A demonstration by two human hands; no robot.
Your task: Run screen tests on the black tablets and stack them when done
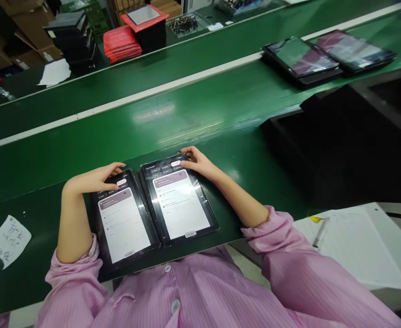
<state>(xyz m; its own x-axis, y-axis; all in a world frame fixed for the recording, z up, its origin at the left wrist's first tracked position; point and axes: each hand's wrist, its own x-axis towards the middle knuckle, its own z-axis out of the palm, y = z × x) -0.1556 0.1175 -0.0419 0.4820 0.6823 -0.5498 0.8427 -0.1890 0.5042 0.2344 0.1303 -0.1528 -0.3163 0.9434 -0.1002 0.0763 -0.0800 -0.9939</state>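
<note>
Two tablets lie side by side at the front edge of the green bench, their lit screens facing up and showing a white panel below dark tiles. My left hand is at the top of the left tablet, thumb on the screen by a bright tile and fingers curled over the upper edge. Gripping the top right corner of the right tablet, my right hand has its thumb beside a similar bright tile. Small labels sit at the bottom of both screens.
Several more tablets lie at the back right. A black bin stands on the right, near white papers. Handwritten notes lie at left. Behind the belt are red pouches, stacked black trays and small metal parts.
</note>
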